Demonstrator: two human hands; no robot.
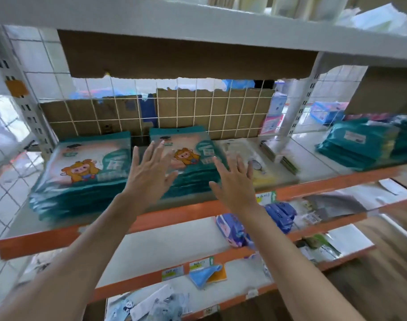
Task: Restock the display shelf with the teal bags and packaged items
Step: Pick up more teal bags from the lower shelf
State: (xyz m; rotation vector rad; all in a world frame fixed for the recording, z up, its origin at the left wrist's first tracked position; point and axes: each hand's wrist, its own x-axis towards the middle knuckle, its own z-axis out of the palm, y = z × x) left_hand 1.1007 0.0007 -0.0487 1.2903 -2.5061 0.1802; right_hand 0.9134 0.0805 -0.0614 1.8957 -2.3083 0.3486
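Two stacks of teal bags with an orange cartoon animal lie side by side on the display shelf (66, 237): the left stack (82, 174) and the middle stack (188, 163). My left hand (149, 172) is spread open over the gap between them, fingers straight. My right hand (235, 181) is spread open at the middle stack's right front corner. Neither hand holds anything; whether they touch the bags is blurred. A third teal stack (359, 147) lies at the far right.
Pale yellow flat packs (251, 158) lie right of the middle stack, by a white upright post (290, 117). A wire grid with cardboard (198, 112) backs the shelf. Lower shelves hold blue pouches (279, 214) and a blue cloth (203, 274). The upper shelf (198, 22) hangs close overhead.
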